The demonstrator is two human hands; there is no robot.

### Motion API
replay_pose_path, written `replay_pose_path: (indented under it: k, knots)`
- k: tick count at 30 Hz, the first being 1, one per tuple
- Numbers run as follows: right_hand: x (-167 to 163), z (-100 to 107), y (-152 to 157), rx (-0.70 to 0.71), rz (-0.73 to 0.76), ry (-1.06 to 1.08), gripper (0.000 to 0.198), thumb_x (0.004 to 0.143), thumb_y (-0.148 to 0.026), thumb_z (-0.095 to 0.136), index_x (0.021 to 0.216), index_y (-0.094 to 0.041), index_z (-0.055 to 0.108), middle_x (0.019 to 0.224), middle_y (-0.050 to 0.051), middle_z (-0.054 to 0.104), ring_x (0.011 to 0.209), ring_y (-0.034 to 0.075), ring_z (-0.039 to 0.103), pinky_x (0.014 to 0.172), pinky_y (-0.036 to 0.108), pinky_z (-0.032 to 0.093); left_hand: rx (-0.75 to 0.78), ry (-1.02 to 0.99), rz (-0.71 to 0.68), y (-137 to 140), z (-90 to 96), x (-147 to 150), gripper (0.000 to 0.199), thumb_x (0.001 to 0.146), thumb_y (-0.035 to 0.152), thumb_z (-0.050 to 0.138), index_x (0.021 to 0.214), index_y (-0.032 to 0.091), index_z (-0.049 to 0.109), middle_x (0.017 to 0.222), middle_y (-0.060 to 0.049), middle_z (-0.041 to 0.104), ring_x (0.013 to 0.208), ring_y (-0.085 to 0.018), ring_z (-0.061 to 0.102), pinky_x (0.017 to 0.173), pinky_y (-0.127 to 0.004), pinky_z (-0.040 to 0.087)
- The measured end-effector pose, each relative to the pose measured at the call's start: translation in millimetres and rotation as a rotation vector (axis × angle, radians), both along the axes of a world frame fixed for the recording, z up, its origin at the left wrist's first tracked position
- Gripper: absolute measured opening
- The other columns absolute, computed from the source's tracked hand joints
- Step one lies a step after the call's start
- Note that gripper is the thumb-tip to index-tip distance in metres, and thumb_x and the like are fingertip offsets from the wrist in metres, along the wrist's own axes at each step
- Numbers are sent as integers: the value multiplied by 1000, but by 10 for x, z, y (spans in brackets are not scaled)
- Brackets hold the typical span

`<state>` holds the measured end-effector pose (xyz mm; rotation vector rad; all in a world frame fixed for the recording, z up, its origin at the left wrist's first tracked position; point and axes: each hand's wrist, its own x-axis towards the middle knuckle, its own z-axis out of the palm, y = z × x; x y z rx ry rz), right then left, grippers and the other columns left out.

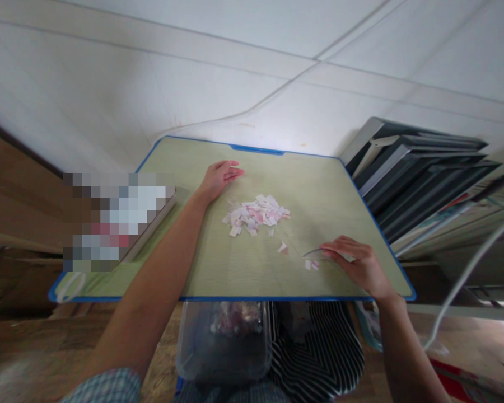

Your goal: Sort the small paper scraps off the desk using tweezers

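A pile of small white and pink paper pieces (pixel 258 214) lies in the middle of the light green table (pixel 319 184). Beyond its upper left edge, my left hand (pixel 220 178) is by the tabletop, fingers stretched out and holding nothing. My right hand (pixel 357 260), at the right front, pinches a thin, curved grey strip (pixel 312 252) between thumb and fingers; I cannot make out exactly what it is. The strip's free end points left, toward the pile. Just below it are two loose paper scraps (pixel 311 265), and another scrap (pixel 282 247) sits between the strip and the pile.
A blurred-out box-like item (pixel 151 224) stands at the table's left side. Dark folders (pixel 420 179) lean by the right edge. Below the front edge are a clear plastic bin (pixel 224 358) and black-and-white striped fabric (pixel 319 347). A white wall (pixel 235 73) rises behind.
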<state>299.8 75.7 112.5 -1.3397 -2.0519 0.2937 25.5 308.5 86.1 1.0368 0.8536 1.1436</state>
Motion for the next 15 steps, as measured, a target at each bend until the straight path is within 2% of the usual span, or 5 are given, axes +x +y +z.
replay_pose_path:
  k: [7, 15]
  knots:
    - [-20, 67, -219, -113, 138, -38, 16, 87, -26, 56, 90, -22, 71, 73, 4, 71, 67, 17, 63, 63, 31, 50, -18, 8, 7, 4, 1, 0, 20, 87, 22, 42, 86, 11, 59, 71, -6, 68, 75, -13, 66, 89, -31, 45]
    - [-31, 71, -489, -144, 101, -31, 15, 86, -25, 57, 91, -22, 71, 72, 4, 70, 67, 17, 63, 60, 29, 51, -9, 9, 2, 14, -10, 0, 21, 88, 24, 42, 86, 12, 59, 70, -5, 68, 75, -12, 66, 84, -26, 46]
